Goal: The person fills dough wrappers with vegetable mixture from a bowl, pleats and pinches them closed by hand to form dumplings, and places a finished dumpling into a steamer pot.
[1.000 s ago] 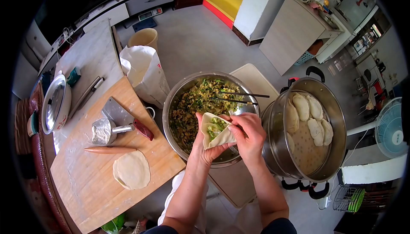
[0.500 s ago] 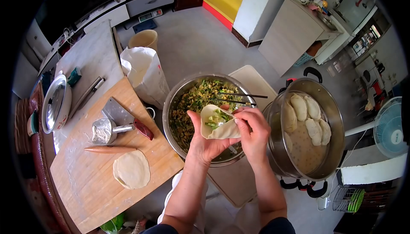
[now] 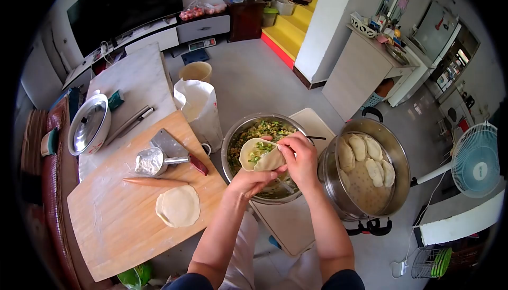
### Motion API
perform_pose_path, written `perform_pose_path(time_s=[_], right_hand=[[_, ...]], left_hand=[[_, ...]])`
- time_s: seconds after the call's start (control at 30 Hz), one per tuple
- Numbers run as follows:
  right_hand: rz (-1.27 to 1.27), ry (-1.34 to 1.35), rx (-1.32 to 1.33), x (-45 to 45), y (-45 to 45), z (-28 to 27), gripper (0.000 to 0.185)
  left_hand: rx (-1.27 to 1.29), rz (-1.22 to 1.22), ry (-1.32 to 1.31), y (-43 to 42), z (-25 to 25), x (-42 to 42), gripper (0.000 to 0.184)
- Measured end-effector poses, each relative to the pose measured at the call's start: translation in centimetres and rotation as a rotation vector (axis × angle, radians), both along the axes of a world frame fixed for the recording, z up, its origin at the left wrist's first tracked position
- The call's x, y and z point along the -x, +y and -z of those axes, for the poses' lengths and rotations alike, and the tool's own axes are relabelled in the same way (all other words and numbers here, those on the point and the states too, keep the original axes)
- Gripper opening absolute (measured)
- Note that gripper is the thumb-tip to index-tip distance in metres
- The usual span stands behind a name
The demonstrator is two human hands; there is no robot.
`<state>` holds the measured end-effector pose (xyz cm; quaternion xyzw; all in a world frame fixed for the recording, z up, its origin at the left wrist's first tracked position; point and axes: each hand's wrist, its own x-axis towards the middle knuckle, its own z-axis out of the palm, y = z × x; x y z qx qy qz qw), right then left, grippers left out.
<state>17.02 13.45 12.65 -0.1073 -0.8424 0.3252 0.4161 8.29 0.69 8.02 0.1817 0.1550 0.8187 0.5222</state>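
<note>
- Centre: your left hand (image 3: 250, 182) is closed around the wrapper (image 3: 269, 162); your right hand (image 3: 302, 159) clamps its edge, so it is only part-closed, greens showing;
- below it, the basin (image 3: 275, 202) holds chopped filling (image 3: 267, 127);
- right: the steamer (image 3: 330, 184) holds dumplings (image 3: 358, 147);
- left: the metal cup (image 3: 150, 161) holds flour.

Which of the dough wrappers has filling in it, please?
The held wrapper, between left hand and right hand: filling shows inside, while the flat dough round on the board is bare.
</note>
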Motion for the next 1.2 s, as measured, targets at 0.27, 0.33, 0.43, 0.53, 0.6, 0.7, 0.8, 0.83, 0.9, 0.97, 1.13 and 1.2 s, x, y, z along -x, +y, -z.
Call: perform_pose_path(time_s=[0.27,0.33,0.43,0.53,0.6,0.7,0.8,0.83,0.9,0.97,1.13,1.2], right_hand=[[-0.046,0.109,-0.211,0.5,0.3,-2.9,0.008],[-0.1,0.048,-0.173,0.1,0.3,-3.4,0.013],[-0.146,-0.03,-0.063,-0.8,0.5,-3.6,0.021],[-0.151,-0.062,0.039,-1.0,0.7,-3.5,0.026],[-0.153,-0.072,0.025,-0.9,0.9,-3.5,0.027],[-0.162,-0.105,-0.069,-0.6,1.3,-3.2,0.027],[-0.157,-0.133,-0.094,-0.1,1.6,-2.7,0.027],[-0.16,-0.133,-0.082,0.1,1.6,-2.4,0.026],[-0.163,-0.126,-0.07,0.4,1.6,-2.1,0.023],[-0.166,-0.109,-0.069,0.6,1.5,-1.8,0.019],[-0.139,-0.064,-0.112,1.1,1.2,-1.3,0.014],[-0.149,-0.055,-0.11,1.2,1.2,-1.2,0.015]], left_hand=[[0.068,-0.006,-0.054,-0.4,-1.0,1.5,0.053],[0.013,-0.013,-0.072,-0.3,-0.5,1.5,0.048],[-0.048,0.017,-0.115,0.1,0.2,1.3,0.051],[-0.114,0.053,-0.118,0.5,0.1,1.2,0.053],[-0.118,0.061,-0.143,1.0,0.5,1.3,0.055],[-0.123,0.06,-0.154,1.5,1.3,1.4,0.058],[-0.122,0.065,-0.159,2.0,1.3,1.4,0.059],[-0.119,0.066,-0.162,2.0,1.3,1.5,0.059],[-0.134,0.073,-0.17,2.2,1.5,1.6,0.056],[-0.138,0.081,-0.171,2.3,1.5,1.7,0.055],[-0.134,0.079,-0.156,2.4,1.4,1.9,0.054],[-0.121,0.075,-0.16,2.3,1.4,2.0,0.054]])
